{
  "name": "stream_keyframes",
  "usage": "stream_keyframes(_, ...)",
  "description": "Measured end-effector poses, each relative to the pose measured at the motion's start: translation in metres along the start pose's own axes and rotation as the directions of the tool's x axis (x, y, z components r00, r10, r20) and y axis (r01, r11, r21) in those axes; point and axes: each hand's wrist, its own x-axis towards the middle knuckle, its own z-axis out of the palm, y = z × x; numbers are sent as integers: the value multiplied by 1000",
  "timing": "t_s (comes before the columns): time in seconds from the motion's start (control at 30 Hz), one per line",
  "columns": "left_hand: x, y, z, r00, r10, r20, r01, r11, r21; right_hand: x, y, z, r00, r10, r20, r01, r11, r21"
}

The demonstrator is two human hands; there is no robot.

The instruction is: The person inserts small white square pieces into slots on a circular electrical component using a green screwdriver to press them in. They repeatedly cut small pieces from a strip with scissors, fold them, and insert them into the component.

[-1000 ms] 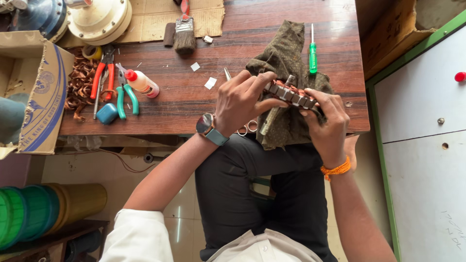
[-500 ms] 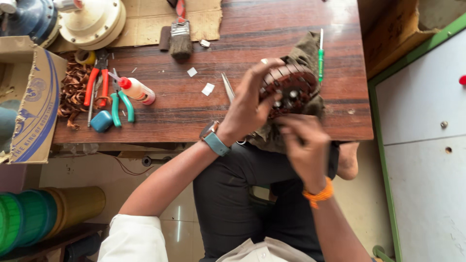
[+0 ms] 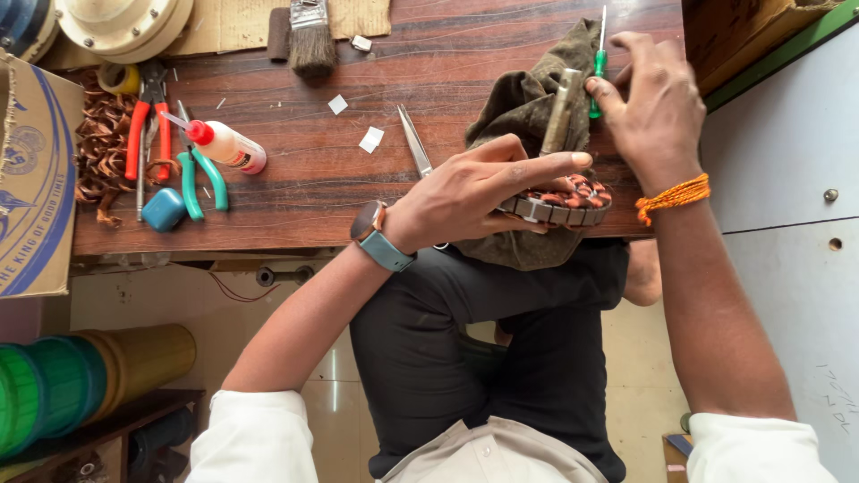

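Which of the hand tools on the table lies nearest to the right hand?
The green-handled screwdriver, touching the right hand; the pliers lie far left.

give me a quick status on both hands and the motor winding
Left hand on round copper-wound motor stator, steadying it on olive cloth. Right hand reaching to green-handled screwdriver. Metal rod lies between them.

Your left hand (image 3: 474, 192) covers much of the wound stator (image 3: 565, 202); your right hand (image 3: 651, 98) hides the green screwdriver (image 3: 597, 67) handle's lower end; the cream fan housing (image 3: 121, 22) and cardboard box (image 3: 31, 179) are cut off by the frame's edges.
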Motion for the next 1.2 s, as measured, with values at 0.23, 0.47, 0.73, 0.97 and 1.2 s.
stream_keyframes(0.23,-3,-7,15,998,-35,-48,37,998,41,-12,-17,6,984,-176,-8,171,969,-180)
stream_keyframes(0.47,-6,-10,17,982,-95,-162,91,995,-30,-19,12,-25,976,164,145,-189,965,181)
stream_keyframes(0.73,-7,5,13,931,-221,-292,198,975,-104,-63,71,-62,956,-14,292,-289,93,953)
stream_keyframes(0.97,1,15,12,940,-223,-257,242,969,43,-109,40,-108,959,-73,272,-199,509,837)
stream_keyframes(1.2,1,17,8,954,-216,-208,233,971,57,-131,-14,-125,969,-106,225,-70,752,656)
